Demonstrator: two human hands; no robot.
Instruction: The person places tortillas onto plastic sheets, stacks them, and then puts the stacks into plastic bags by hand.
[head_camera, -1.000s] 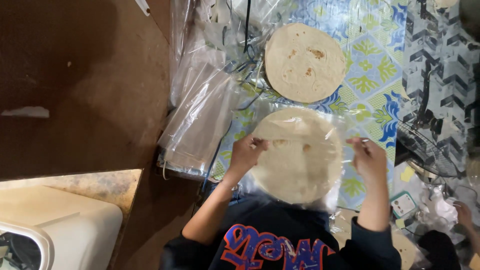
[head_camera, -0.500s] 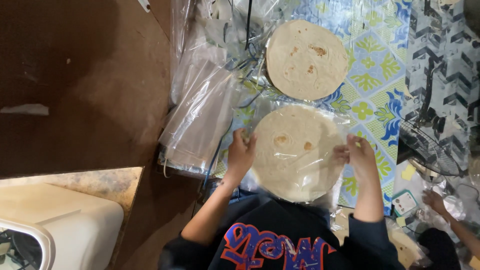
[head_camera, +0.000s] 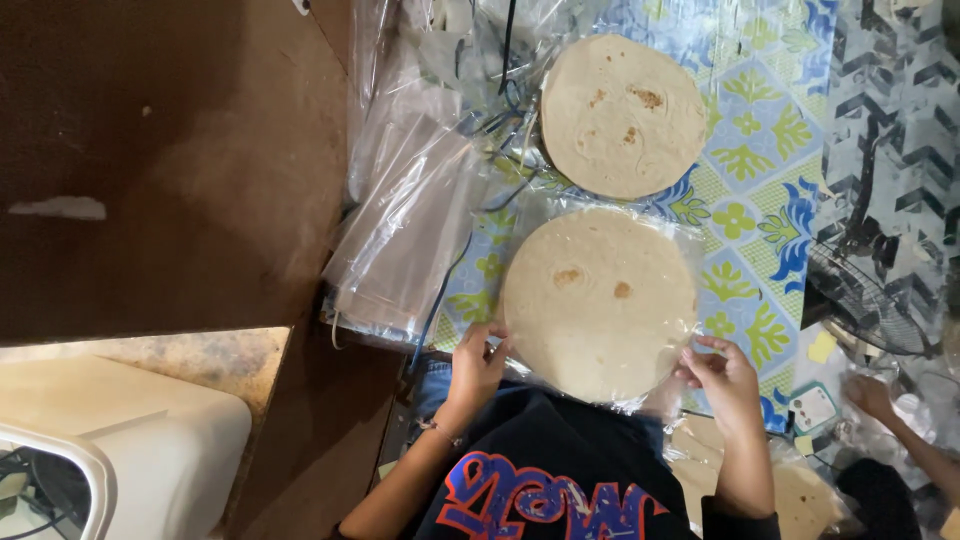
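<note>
Left hand (head_camera: 478, 362) and right hand (head_camera: 722, 378) each pinch the clear bag (head_camera: 690, 240) around the tortilla (head_camera: 598, 302); a second tortilla (head_camera: 622, 115) lies beyond.

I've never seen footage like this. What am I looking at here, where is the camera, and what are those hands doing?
There is no machine here: a person works with two bare hands, and the one camera sits on that person's head, looking straight down. The dark printed top at the bottom edge is the wearer's own.

The left hand and right hand grip opposite edges of a round flatbread in clear plastic wrap. It lies on a blue and green patterned cloth. Further away lies a second flatbread, seemingly unwrapped. To the left sits a stack of clear plastic bags, beside a brown surface. At the lower right, another person's hand is at work, separate from the wearer's.
</note>
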